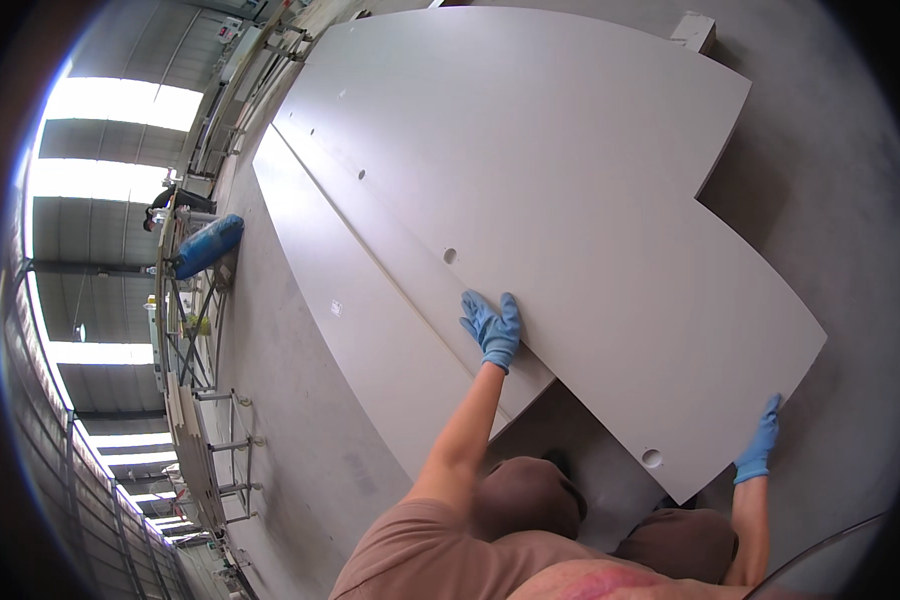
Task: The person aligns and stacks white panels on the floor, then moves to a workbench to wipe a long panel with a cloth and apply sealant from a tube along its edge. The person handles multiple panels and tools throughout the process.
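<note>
seemingly, the large pale panel (590,180) is laid out but handling is unfinished: the left hand (493,331) rests splayed on top, the right hand (758,445) meets its edge, grip unclear.

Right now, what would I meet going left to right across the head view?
Blue bundle → lower white label → left hand → corner hole → right hand.
</note>
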A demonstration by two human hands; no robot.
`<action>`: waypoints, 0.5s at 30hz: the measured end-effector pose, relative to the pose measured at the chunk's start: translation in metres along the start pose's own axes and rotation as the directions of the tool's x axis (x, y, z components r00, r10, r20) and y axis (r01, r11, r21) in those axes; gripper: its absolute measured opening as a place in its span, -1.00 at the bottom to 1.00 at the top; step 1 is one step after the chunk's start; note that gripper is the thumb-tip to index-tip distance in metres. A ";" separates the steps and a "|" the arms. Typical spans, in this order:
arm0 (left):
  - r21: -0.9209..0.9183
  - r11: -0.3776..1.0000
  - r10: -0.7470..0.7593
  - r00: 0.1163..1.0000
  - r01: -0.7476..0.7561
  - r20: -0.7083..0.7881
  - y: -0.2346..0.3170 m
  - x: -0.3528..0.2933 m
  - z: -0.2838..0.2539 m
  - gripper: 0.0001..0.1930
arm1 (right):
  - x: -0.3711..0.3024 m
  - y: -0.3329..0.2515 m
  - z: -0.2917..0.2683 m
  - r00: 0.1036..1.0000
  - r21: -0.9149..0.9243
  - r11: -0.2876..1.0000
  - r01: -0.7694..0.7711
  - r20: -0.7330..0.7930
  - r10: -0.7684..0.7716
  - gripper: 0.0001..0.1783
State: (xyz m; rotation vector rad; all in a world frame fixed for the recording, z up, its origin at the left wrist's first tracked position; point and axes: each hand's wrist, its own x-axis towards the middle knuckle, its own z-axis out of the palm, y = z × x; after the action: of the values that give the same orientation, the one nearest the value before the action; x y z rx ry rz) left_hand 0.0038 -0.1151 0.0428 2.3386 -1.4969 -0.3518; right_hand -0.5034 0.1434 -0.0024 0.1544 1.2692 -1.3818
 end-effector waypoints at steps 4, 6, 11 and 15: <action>-0.007 1.000 -0.027 1.000 0.027 -0.006 0.003 -0.003 0.005 0.07 | -0.005 -0.001 0.007 0.999 0.073 0.997 -0.029 0.026 0.027 -0.29; -0.012 0.999 -0.036 0.999 0.036 -0.011 0.004 -0.006 0.009 0.06 | -0.006 -0.002 0.007 0.997 0.100 0.994 -0.048 0.059 0.042 -0.28; 0.005 0.999 -0.051 0.998 0.051 -0.027 0.007 -0.007 0.012 0.05 | -0.001 0.002 0.000 0.980 0.311 0.934 -0.174 0.153 0.131 -0.29; 0.029 0.998 -0.058 0.998 0.059 -0.038 0.009 -0.006 0.013 0.03 | 0.008 0.012 -0.007 0.999 0.194 0.980 -0.045 0.023 0.041 -0.32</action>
State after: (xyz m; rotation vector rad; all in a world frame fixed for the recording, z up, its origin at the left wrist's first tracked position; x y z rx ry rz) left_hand -0.0114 -0.1150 0.0348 2.4030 -1.4293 -0.3002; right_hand -0.5004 0.1467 -0.0182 0.3010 1.1076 -1.4656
